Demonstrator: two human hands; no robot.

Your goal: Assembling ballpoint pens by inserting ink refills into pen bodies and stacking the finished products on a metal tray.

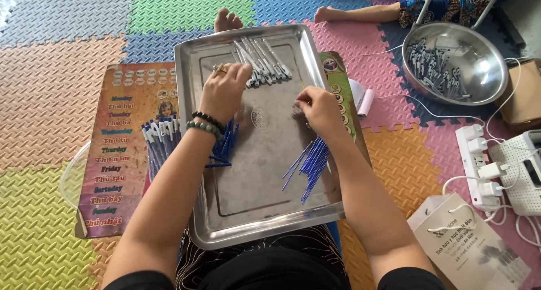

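Note:
A steel tray (265,172) rests on my lap. My left hand (224,90), with a ring and bead bracelets, reaches over the tray toward a row of grey-and-white pen barrels (262,62) at its far edge; its fingers are curled, and whether they hold anything is hidden. My right hand (318,110) pinches a small clear part (297,105) near the tray's middle. Blue pen refills (311,163) lie under my right wrist. More blue pieces (224,149) lie under my left wrist.
A colourful printed poster (121,149) lies left of the tray with finished pens (159,138) on it. A steel bowl (479,70) of pen parts stands far right. A white power strip (479,160), cables and a paper bag (473,245) sit at right. Another person's feet (332,11) show at the top.

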